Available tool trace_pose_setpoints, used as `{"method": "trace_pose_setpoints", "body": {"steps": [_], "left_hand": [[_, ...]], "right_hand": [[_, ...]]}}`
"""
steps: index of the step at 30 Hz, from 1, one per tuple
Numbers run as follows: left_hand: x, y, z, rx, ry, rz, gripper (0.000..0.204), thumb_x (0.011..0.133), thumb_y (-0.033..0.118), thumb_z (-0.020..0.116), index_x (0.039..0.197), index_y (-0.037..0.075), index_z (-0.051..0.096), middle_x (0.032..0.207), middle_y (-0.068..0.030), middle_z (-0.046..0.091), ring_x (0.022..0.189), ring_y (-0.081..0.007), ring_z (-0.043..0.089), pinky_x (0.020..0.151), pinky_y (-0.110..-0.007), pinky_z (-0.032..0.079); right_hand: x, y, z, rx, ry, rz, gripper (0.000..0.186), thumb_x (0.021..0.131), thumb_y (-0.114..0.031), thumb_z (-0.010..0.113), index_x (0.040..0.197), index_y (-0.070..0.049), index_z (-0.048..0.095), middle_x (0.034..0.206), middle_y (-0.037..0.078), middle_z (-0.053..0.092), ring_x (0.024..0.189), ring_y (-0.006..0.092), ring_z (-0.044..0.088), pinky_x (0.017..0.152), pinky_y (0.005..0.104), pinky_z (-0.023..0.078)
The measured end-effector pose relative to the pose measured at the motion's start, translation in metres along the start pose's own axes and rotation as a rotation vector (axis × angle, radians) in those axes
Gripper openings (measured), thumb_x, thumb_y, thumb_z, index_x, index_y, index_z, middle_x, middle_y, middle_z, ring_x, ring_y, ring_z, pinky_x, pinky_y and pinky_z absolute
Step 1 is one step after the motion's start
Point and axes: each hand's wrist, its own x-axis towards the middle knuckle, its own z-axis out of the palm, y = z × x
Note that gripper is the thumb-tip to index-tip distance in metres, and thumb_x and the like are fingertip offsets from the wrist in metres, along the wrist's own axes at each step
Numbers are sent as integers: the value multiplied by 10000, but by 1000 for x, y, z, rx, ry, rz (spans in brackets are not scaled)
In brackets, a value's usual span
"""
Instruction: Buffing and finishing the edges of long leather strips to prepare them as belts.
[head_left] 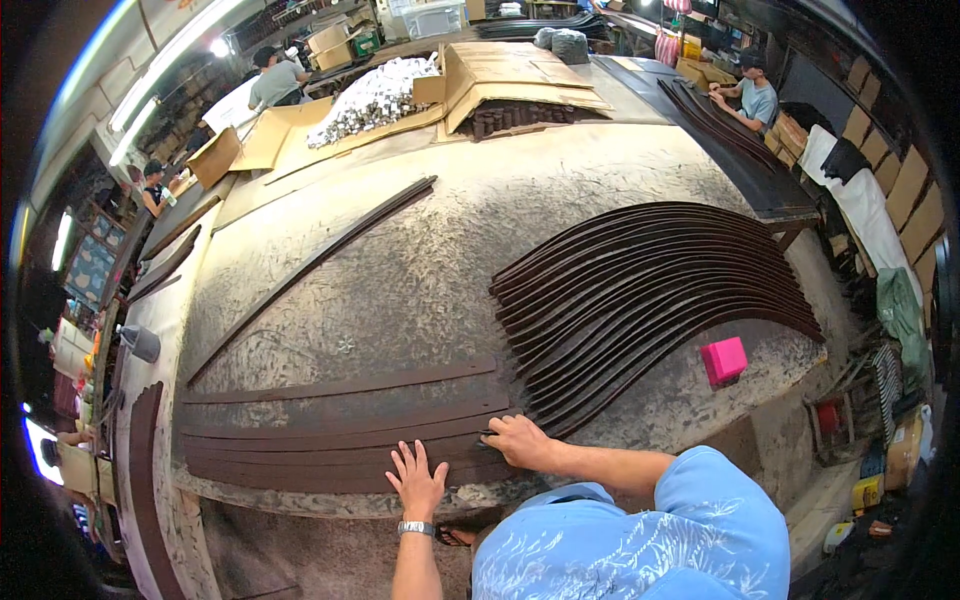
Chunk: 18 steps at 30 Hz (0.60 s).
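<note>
Several flat dark-brown strips [300, 452] lie side by side along the near edge of the worktable [380, 270]. My left hand [418, 478] rests on them with its fingers spread, a watch on the wrist. At their right end, my right hand [520, 440] is closed on a small dark object, too hidden to name, against the strips. A separate strip [340, 380] lies just beyond. To the right, many narrow dark strips [650, 300] are set in curved rows, with a pink block [722, 358] on their near side.
A long narrow strip bundle [310, 270] lies diagonally at left. Cardboard [510, 70] and a white heap of small pieces [370, 100] sit at the back. A grey container [140, 343] stands at the left edge. Other people [755, 100] work at the back right and left [275, 85].
</note>
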Motion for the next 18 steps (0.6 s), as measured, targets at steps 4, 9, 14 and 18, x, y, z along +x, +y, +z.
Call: {"method": "trace_pose_setpoints", "body": {"steps": [4,9,14,18], "left_hand": [[-10,-4,10,6,1,17,802,966,523,513,1588,131,192,1656,-176,55,1519,-400,-13,1149,-671,9],[-25,-13,28,13,95,6,757,971,501,501,1575,128,239,1652,-178,88,1513,-409,59,1150,-666,47],[-9,-8,25,96,314,122,684,989,456,482,1558,136,279,1630,-170,197,1495,-399,158,1143,-655,113],[5,-12,33,24,305,48,735,1000,479,448,1567,71,219,1655,-120,137,1520,-340,107,1161,-644,74]], "right_hand": [[-11,-1,3,13,19,2,415,732,-109,684,1146,-121,712,946,63,537,904,242,563,703,386,438],[-14,0,13,19,-63,-65,299,731,-127,685,1030,-135,689,1002,81,536,945,268,541,777,418,401],[-2,7,3,89,-57,-111,380,724,-68,626,1094,-120,696,976,104,573,943,299,572,767,440,443],[3,15,3,107,-5,-95,418,747,15,621,1138,-103,707,946,108,560,896,302,571,729,414,454]]}}
